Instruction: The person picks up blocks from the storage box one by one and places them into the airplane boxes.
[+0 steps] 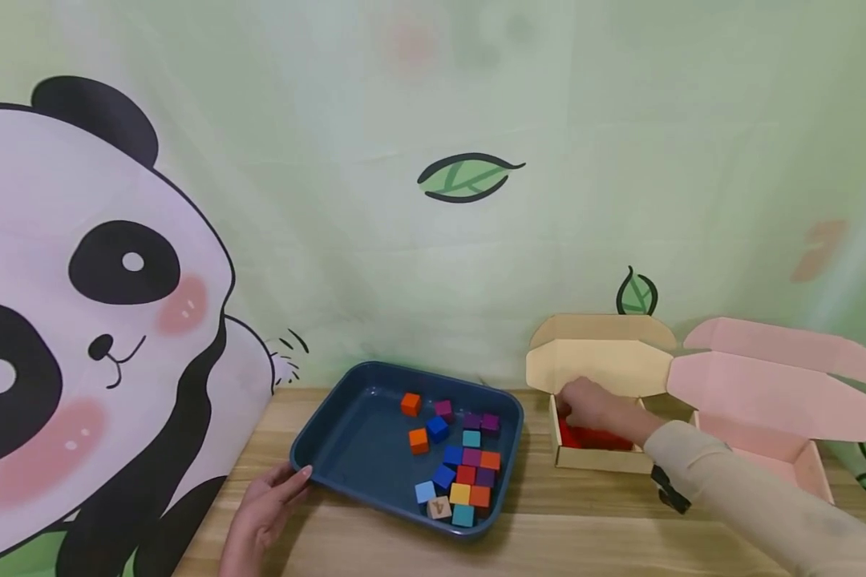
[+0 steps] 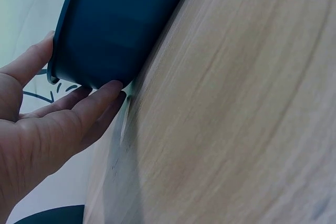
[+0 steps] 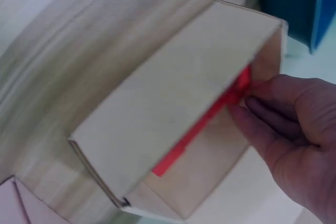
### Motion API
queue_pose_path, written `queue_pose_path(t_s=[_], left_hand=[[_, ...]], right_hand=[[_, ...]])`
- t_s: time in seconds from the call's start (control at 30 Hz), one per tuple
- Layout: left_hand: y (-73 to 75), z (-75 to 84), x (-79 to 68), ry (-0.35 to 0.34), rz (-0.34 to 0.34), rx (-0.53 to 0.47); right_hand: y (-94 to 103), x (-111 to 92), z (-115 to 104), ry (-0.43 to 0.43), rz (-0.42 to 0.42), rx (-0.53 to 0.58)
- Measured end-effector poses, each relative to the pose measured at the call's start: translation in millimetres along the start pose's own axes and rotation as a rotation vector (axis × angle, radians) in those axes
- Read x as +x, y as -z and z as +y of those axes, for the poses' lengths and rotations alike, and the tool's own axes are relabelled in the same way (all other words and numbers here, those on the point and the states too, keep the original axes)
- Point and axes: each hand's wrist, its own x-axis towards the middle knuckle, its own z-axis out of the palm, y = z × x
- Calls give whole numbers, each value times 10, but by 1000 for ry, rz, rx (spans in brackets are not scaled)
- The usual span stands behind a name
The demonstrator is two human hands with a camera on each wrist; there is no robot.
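Observation:
A dark blue tray (image 1: 361, 481) holds several coloured cubes (image 1: 465, 457). My left hand (image 1: 265, 503) holds the tray's near left corner. In the left wrist view its thumb is at the rim and its fingertips (image 2: 116, 86) are against the lower wall. My right hand (image 1: 593, 407) reaches down into an open cream cardboard box (image 1: 599, 459). Red cubes (image 1: 606, 439) line the box's front wall. In the right wrist view, my thumb and fingers pinch a red cube (image 3: 242, 81) at the end of this row, partly hidden by the hand.
An open pink cardboard box (image 1: 772, 461) stands right of the cream one, its lid raised. Both boxes and the tray rest on a wooden table (image 1: 548, 533). Behind them hangs a green cloth (image 1: 375, 264) printed with a panda and leaves.

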Motion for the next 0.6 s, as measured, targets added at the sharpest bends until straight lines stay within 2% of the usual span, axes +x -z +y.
queue_pose_path(t_s=[0.17,0.3,0.47,0.6], left_hand=[[1,-12,13,-1,0,-12],[3,1,6,5,-3,-14],[4,15,3,21,-5,-11],[5,9,17,28,-5,-14]], right_hand=[[176,3,-61,-4,18,36],[306,62,-177,42,28,43],[431,208,-441,33,-71,72],[429,360,-702,49,-170,64]])
